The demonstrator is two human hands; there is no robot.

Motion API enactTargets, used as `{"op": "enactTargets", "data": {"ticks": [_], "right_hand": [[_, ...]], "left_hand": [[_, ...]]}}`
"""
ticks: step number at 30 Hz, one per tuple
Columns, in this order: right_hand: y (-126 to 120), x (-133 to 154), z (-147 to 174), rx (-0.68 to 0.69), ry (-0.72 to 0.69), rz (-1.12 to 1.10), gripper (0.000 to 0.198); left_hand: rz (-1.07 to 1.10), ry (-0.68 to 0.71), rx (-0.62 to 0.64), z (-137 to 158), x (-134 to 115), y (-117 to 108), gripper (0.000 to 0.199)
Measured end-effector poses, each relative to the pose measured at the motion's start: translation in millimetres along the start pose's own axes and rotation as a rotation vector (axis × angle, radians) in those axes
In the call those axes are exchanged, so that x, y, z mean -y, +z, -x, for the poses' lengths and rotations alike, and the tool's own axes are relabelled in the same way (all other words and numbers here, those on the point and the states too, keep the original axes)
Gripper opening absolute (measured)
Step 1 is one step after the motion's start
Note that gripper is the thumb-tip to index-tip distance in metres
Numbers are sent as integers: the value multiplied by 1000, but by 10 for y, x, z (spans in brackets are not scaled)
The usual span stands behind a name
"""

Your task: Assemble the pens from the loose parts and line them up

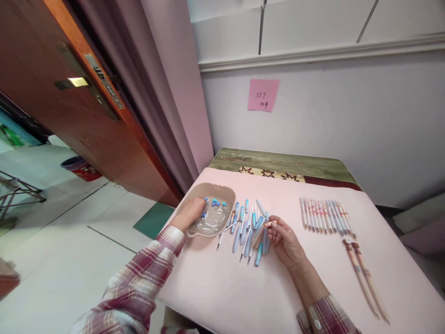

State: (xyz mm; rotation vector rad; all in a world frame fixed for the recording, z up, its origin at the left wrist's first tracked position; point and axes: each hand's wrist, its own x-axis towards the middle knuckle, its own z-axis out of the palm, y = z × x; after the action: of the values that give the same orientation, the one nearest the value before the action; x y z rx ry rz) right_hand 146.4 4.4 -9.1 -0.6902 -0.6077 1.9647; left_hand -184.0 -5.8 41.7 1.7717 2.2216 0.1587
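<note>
My left hand (193, 212) reaches over the left side of a beige tray (227, 192), fingers curled down and close together. Beside its fingertips are small blue pen parts (215, 202); what it pinches, if anything, I cannot make out. Short white pieces (210, 226) lie scattered on the tray floor. My right hand (283, 239) is closed in a pinch on a short cream and brown pen barrel (269, 224), held above the loose pen parts. Under and beside it spread blue barrels (259, 253), translucent grips (236, 241) and white refills (245, 243).
A row of assembled pens (327, 215) lies on the right of the pink-covered table (225, 278). Two longer brown-capped pens (365, 276) lie in front of them. A pink note (263, 95) is on the wall behind. A wooden door (114, 125) stands at left.
</note>
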Motion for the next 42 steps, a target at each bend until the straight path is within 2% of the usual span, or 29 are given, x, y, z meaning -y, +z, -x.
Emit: {"op": "enactTargets", "data": {"ticks": [4,7,9,11,13,15,17,20,23,28,33,38,42], "right_hand": [[-8,6,-6,-2,-3,-29,35],[-14,-2,-14,-18,-4,-34,32],[-10,-15,-20,-34,-7,-37,30],[4,-26,-23,-40,-2,-40,29],[23,-25,-24,-34,5,-37,28],[38,-12,-22,-17,4,-32,26],[45,10,-19,6,-12,-26,26],[42,40,-16,43,-37,-11,25],[47,58,-15,60,-45,8,25],[91,76,1,75,-71,37,21],[119,90,4,63,-86,48,21],[130,98,3,89,-83,11,20],[149,81,24,125,-26,-67,20]], "left_hand": [[-51,82,-62,31,-28,-87,12],[-38,142,-205,118,-154,-248,10],[40,173,-285,221,-322,-337,8],[299,193,-341,355,-557,-356,7],[561,250,-322,495,-831,-286,9],[801,276,-238,608,-1105,-148,9],[1031,231,-132,674,-1343,14,12],[1199,146,-44,686,-1584,206,17],[1204,158,-50,663,-1700,284,17],[1054,253,-137,669,-1788,299,15],[966,284,-168,680,-1849,312,11],[921,296,-174,680,-1885,264,11],[903,302,-165,686,-1936,193,12]]}}
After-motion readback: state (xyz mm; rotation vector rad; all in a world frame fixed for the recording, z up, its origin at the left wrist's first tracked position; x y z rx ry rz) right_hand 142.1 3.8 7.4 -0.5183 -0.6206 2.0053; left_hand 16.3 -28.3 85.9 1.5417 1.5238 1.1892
